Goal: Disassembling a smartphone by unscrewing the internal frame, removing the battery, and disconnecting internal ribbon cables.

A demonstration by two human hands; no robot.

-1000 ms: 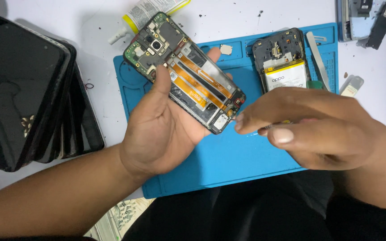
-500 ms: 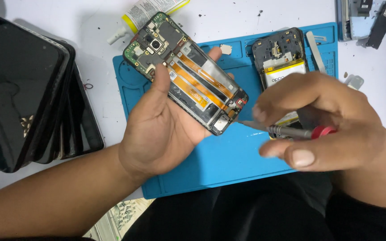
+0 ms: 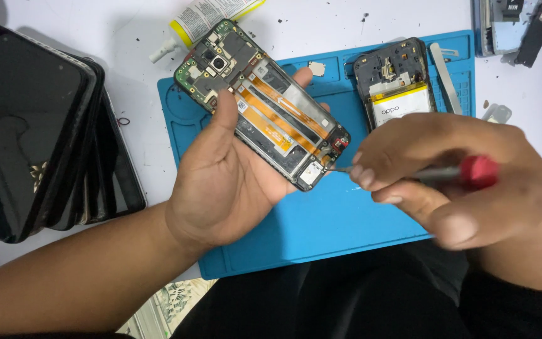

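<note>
My left hand [image 3: 224,182] holds an opened phone [image 3: 265,103] without its back cover, palm up, thumb on its left edge. Green circuit board, orange flex cables and metal shields show inside it. My right hand [image 3: 453,182] grips a small screwdriver [image 3: 437,172] with a red cap, its thin tip touching the phone's lower right corner. Both hover over a blue repair mat [image 3: 321,220].
A second opened phone with a battery [image 3: 396,85] lies on the mat's far right, metal tweezers [image 3: 446,75] beside it. A stack of black phone screens [image 3: 39,132] sits at left. A glue tube [image 3: 205,19] lies at the top. More parts [image 3: 515,25] occupy the top right.
My right hand turned from a closed fist to gripping the red-capped screwdriver, and brought its tip to the phone's lower corner. The left hand and phone stayed nearly still.
</note>
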